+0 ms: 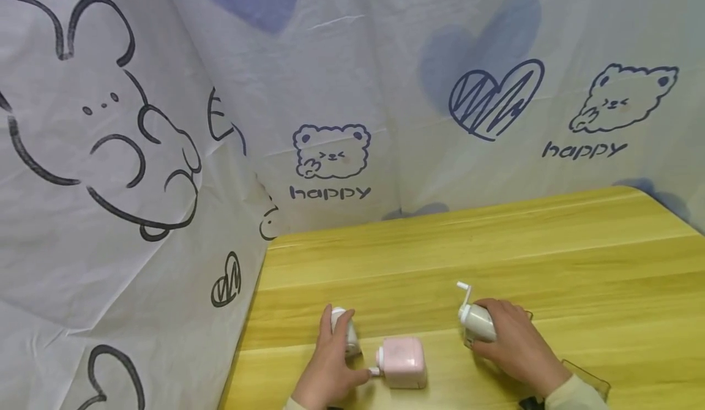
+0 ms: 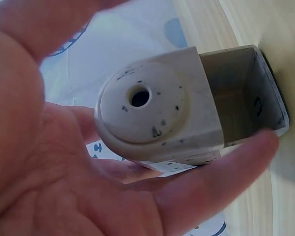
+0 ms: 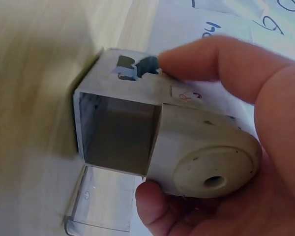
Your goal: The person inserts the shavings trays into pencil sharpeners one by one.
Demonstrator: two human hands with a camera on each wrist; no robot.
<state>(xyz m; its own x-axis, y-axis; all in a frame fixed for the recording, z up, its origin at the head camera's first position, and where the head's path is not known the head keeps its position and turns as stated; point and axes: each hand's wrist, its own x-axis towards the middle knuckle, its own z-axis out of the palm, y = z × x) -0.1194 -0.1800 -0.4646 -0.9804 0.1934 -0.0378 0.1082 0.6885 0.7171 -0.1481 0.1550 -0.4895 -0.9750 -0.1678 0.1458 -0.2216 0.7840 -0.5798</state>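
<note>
My left hand is around a white pencil sharpener standing on the table, its thumb spread away and one long finger along its lower edge. The left wrist view shows the sharpener's round pencil hole and hollow drawer slot. With thumb and fingers, my right hand grips a second whitish pencil sharpener, whose white crank points away. Its drawer slot is empty in the right wrist view, and dark patches mark its side. Between the hands lies a pink sharpener, its crank near my left thumb.
Beyond the right sharpener lies a clear plastic piece, like a drawer. Another clear outline shows by the right wrist. The wood-grain table meets printed white cloth at the back and left.
</note>
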